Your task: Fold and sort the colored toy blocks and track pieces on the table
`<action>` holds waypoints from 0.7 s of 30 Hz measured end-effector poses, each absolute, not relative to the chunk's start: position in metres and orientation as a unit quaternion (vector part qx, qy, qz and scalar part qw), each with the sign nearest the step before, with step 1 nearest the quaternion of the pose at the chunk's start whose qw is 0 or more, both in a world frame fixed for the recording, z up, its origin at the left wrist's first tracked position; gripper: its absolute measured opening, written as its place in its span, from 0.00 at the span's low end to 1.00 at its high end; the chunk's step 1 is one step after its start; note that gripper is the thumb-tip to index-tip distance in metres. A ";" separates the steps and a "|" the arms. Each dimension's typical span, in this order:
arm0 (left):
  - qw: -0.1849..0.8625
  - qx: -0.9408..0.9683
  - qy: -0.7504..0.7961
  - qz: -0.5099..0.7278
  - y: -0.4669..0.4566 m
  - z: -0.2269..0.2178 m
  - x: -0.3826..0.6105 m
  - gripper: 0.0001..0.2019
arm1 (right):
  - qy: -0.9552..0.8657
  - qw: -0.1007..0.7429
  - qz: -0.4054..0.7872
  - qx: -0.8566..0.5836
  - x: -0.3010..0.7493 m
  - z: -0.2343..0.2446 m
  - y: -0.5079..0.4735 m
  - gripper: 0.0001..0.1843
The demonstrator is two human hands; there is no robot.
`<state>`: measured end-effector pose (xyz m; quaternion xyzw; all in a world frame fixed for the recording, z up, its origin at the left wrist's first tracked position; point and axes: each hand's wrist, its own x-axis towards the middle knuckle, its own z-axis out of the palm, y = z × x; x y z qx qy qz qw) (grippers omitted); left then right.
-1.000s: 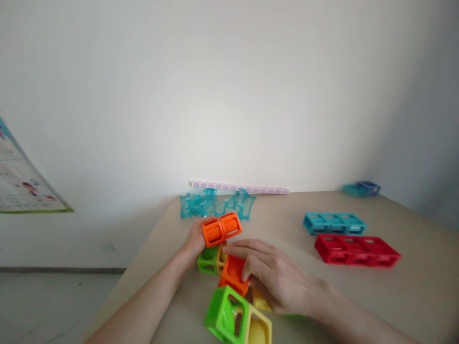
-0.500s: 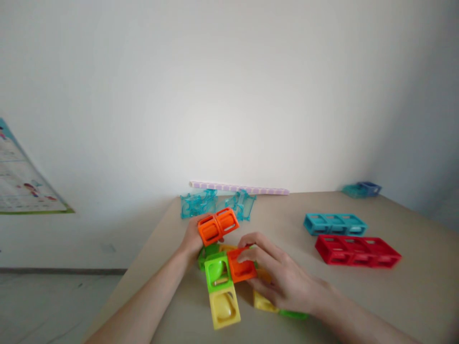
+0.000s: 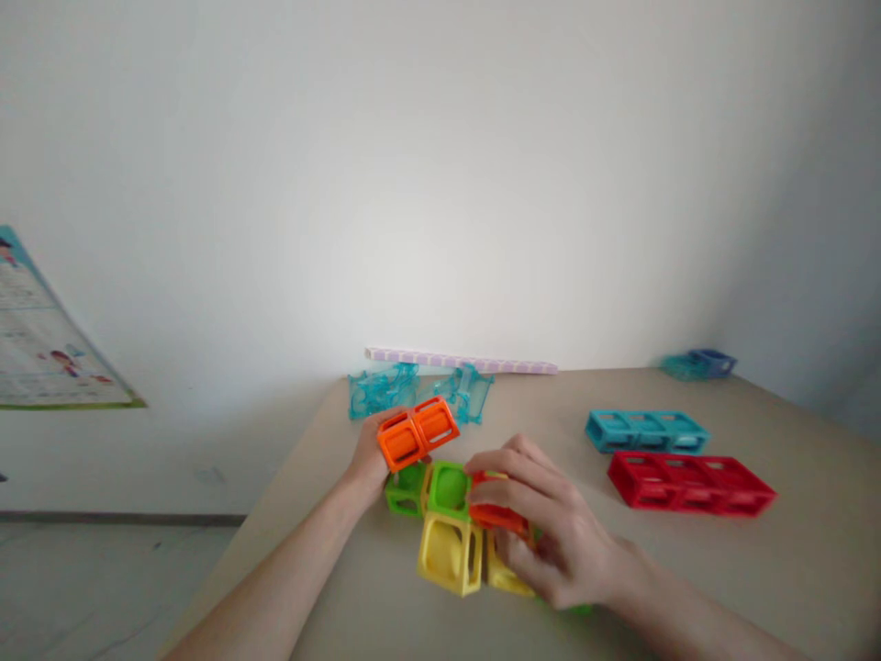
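My left hand [image 3: 372, 452] is closed on a pair of joined orange cube blocks [image 3: 418, 433], held tilted above the table. Below and to its right, my right hand [image 3: 543, 514] grips a red-orange cube block [image 3: 496, 516], its fingers covering much of it. That block sits beside a bright green cube block [image 3: 449, 487], which adjoins a yellow cube block [image 3: 444, 553] in front. Another green block [image 3: 407, 488] is under my left hand. A second yellow block [image 3: 506, 571] and a bit of green lie partly hidden beneath my right hand.
To the right on the table [image 3: 551, 431] lie a teal row of joined cubes [image 3: 645, 431] and a red row [image 3: 690, 482]. Clear blue plastic pieces [image 3: 419, 390] and a patterned strip [image 3: 461, 361] lie by the wall. A dark blue block [image 3: 714, 363] sits far right.
My right hand has moved slightly right and turned the red-orange, green and yellow blocks, so the yellow one swung up and away from me. My left hand has barely moved.
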<state>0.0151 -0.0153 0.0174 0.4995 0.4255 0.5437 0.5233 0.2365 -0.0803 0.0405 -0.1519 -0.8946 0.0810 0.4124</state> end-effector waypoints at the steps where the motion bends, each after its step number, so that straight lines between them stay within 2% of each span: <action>1: 0.522 0.503 0.424 0.543 -0.016 0.018 0.015 0.04 | -0.896 0.411 0.076 -0.149 0.237 0.041 -0.079 0.16; 7: 0.520 0.503 0.426 0.543 -0.018 0.018 0.016 0.03 | -0.903 0.391 0.097 -0.148 0.238 0.044 -0.077 0.18; 14: 0.529 0.507 0.426 0.531 -0.015 0.015 0.014 0.07 | -0.931 0.310 0.149 -0.120 0.234 0.047 -0.082 0.21; 21: 0.524 0.513 0.426 0.530 -0.021 0.021 0.016 0.06 | -0.904 0.355 0.202 -0.130 0.236 0.043 -0.080 0.25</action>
